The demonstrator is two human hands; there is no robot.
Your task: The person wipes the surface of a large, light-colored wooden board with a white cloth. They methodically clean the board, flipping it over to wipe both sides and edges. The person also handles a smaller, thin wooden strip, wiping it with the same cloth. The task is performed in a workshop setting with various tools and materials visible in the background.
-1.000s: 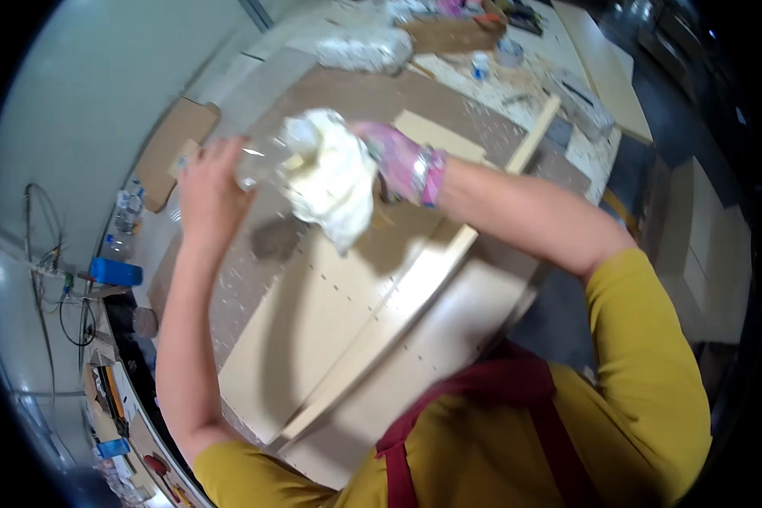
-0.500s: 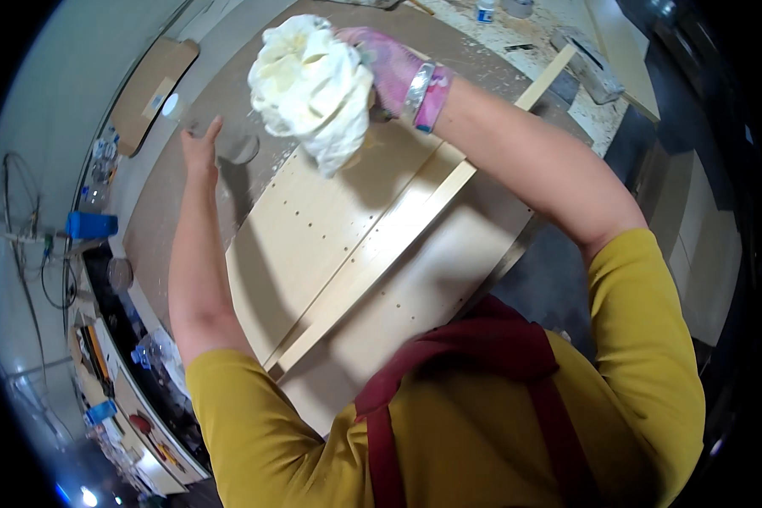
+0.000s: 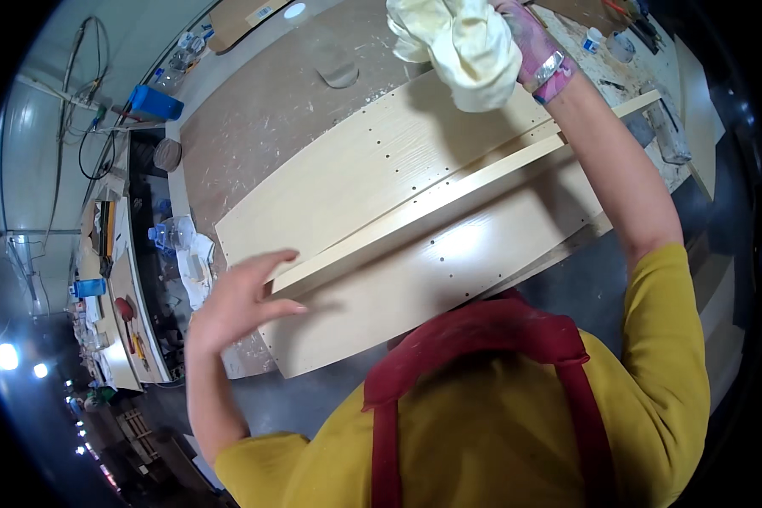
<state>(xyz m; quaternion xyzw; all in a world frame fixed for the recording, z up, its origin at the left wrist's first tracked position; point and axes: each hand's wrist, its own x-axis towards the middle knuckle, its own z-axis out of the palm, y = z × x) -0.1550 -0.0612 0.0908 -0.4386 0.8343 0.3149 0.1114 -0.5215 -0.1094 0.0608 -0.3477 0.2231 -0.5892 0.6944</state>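
The left hand (image 3: 249, 296) is holding nothing; its thumb and fingers are standing apart at the left end of a raised wooden strip (image 3: 423, 203), a spread that is probably suiting the strip's thickness, though I cannot tell whether skin is touching wood. The right hand (image 3: 529, 46), wearing a pink glove, is gripping a bunched white cloth (image 3: 474, 68) above the far panel (image 3: 330, 190); the cloth is hiding most of the fingers, and the bundling is presumably making a soft, full pad. The strip is running lengthwise between this panel and the near panel (image 3: 372, 313), both showing small holes. Beyond, a clear bottle (image 3: 338, 72) is standing on the brown table (image 3: 245, 140), apart from the panels, perhaps for keeping their surfaces free. Farther left, a blue box (image 3: 156, 103) is sitting by the wall.
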